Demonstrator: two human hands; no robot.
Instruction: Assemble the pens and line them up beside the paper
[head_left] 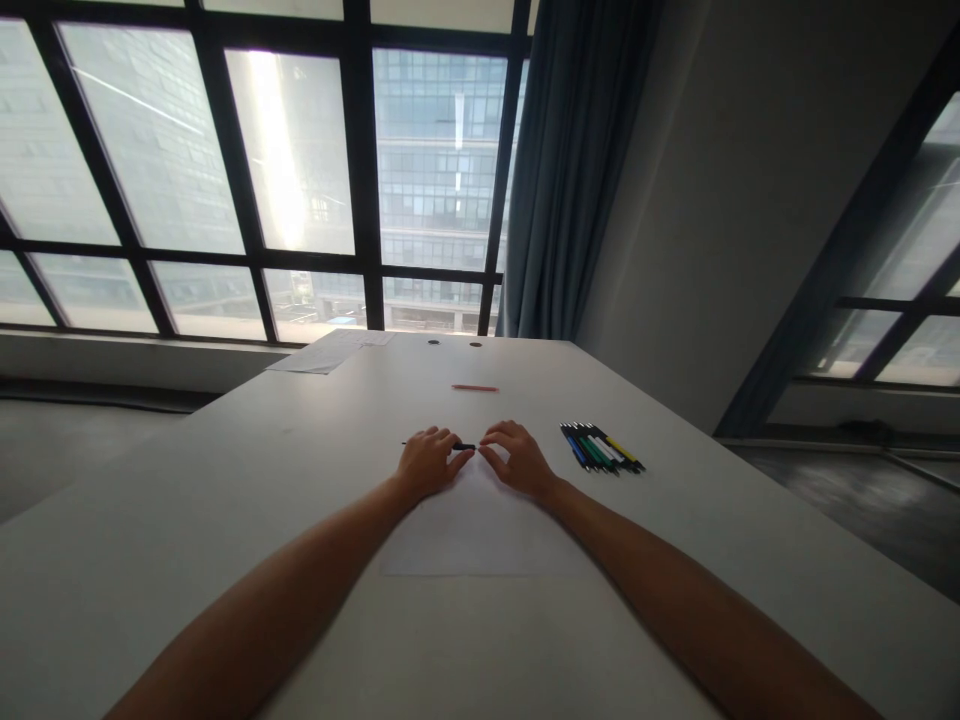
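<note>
Both my arms reach out over a white table (225,520). My left hand (427,462) is closed around a thin black pen (463,446) that lies level just above the far edge of a white sheet of paper (480,530). My right hand (517,455) meets it from the right, its fingertips pinched at the pen's right end. Whether the right hand grips the pen or only touches it is not clear.
A row of several pens (601,448) in blue, green, white, yellow and black lies to the right of my right hand. A red pen (475,388) lies farther back. Papers (326,353) sit at the table's far left corner, before big windows and a curtain (570,170).
</note>
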